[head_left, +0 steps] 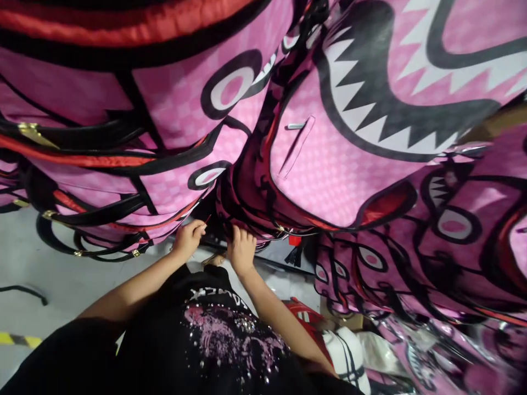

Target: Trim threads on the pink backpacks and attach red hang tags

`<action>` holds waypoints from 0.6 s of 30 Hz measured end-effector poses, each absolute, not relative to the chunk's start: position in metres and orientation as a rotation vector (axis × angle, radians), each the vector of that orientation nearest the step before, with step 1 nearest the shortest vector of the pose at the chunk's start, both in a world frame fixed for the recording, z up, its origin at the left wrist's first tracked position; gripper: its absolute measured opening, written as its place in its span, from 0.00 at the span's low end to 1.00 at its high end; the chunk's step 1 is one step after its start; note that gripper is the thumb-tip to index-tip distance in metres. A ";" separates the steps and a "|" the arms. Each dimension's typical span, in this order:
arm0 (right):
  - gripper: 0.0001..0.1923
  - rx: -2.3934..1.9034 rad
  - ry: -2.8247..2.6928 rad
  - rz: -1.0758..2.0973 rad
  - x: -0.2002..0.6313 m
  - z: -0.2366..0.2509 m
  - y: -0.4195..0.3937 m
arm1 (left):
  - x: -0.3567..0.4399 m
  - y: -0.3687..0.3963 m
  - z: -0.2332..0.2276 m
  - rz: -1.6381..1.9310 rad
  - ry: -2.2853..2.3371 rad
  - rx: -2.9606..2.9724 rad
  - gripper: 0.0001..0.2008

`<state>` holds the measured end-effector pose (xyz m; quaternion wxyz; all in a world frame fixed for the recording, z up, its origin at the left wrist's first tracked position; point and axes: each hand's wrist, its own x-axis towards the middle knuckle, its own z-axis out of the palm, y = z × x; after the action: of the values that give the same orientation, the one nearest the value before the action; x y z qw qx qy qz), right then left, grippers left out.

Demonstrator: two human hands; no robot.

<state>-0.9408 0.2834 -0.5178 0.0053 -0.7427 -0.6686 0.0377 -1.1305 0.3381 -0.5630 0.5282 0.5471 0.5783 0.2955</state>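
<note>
Left hand [188,239] pinches a thin red thread [207,219]; at its 3 o'clock, right hand [241,251] curls, gripping a glossy pink shark-mouth backpack [329,170].

**Where Everything Sat**

Your left hand [188,239] and right hand [241,251] were side by side, close together, at the lower edge of a backpack [329,170] in the middle of the stack. That bag lay on top of further backpacks [411,263] piled to its right and below it. Another pile of bags [123,137] lay to your left, its straps [94,241] hanging down onto the floor [41,274]. Wrapped bags [432,351] lay at your lower right, beside a shoe [346,351] under your right forearm. A tag [295,240] hung just right of your right hand.
</note>
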 end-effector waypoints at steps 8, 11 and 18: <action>0.14 -2.518 -2.037 -0.026 -0.872 -0.511 0.280 | -1.109 0.360 -0.594 0.283 1.333 1.481 0.09; 0.16 -2.506 -1.947 -0.100 -0.858 -0.501 0.283 | -1.098 0.361 -0.599 0.204 1.219 1.543 0.13; 0.16 -2.363 -1.896 -0.068 -0.837 -0.505 0.285 | -1.052 0.345 -0.604 0.146 0.939 1.666 0.12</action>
<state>-0.8372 0.2847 -0.5048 0.0553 -0.7786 -0.6247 -0.0224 -1.0516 0.3454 -0.6040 0.5743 0.7112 0.4007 0.0623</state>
